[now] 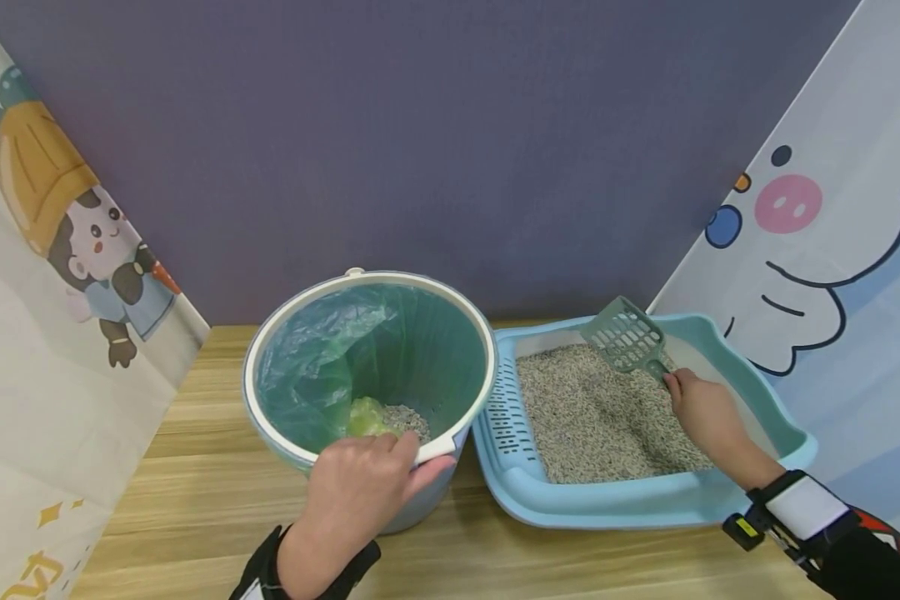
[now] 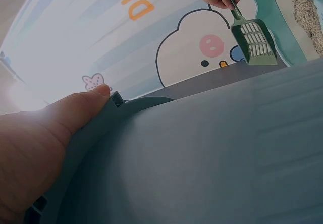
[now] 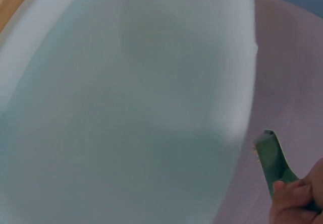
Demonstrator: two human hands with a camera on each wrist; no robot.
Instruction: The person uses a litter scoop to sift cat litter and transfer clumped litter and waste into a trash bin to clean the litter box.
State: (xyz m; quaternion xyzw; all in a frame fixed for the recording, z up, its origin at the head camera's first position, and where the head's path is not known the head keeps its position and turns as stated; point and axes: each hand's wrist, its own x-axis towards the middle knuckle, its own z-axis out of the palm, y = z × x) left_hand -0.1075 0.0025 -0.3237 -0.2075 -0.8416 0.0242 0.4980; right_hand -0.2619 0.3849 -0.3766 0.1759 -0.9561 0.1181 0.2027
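My left hand [image 1: 363,479] grips the near rim of a round trash bin [image 1: 249,371] lined with a green plastic bag [image 1: 300,358]. In the left wrist view the thumb [image 2: 75,110] lies along the bin's outer edge. Inside the bin are a crumpled yellow-green thing [image 1: 367,417] and some grey litter [image 1: 407,419]. My right hand [image 1: 708,417] holds a green slotted litter scoop [image 1: 624,335] by its handle, above the litter [image 1: 592,408] in a blue litter box [image 1: 607,504]. The head view shows no clump on the scoop. The box wall [image 3: 126,108] fills most of the right wrist view.
The bin and the litter box stand side by side on a wood-grain surface [image 1: 187,475]. A dark grey-purple panel [image 1: 450,150] rises behind them. Cartoon-printed sheets flank both sides, at left [image 1: 37,333] and at right [image 1: 870,375].
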